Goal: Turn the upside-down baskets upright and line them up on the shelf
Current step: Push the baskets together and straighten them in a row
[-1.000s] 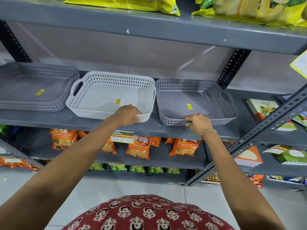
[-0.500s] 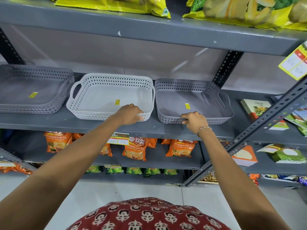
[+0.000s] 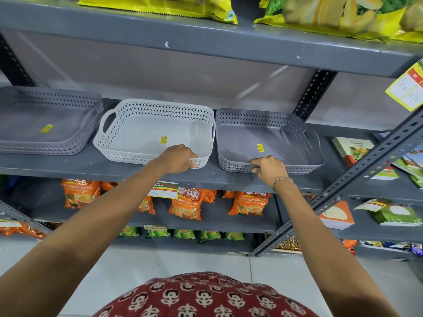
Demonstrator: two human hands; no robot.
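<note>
On a grey metal shelf (image 3: pixel 128 172), three perforated rectangular plastic baskets sit upright in a row. Left hand (image 3: pixel 177 157) grips the white basket's (image 3: pixel 137 138) front rim; right hand (image 3: pixel 270 167) grips the neighbouring grey basket's (image 3: pixel 274 138) rim.

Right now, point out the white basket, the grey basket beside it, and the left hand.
white basket (image 3: pixel 137 136), head view, bare inside floor
grey basket (image 3: pixel 242 138), head view, inside floor
left hand (image 3: pixel 177 157), head view, back of hand

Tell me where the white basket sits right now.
The white basket sits upright on the grey shelf, middle of the head view, between the two grey baskets, left and right; the left hand grips its front rim.
</note>
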